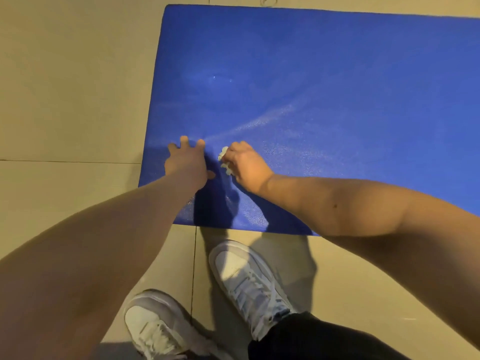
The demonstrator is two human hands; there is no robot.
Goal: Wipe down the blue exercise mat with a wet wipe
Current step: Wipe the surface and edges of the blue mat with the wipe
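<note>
My left hand [185, 162] is resting spread on the blue mat [337, 74] near its left edge, crowding my right hand [245, 167], which is gripping the wet wipe [224, 161] just beside it. The mat's far and right stretches are lying open, and my shoes [246, 279] are standing off its near edge.

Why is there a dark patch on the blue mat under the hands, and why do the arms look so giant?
Head view: the patch on the blue mat is shadow under the left hand and the right hand gripping the wet wipe; head view, the wide-angle lens stretches the arms, and yellowish light tints the floor.
</note>
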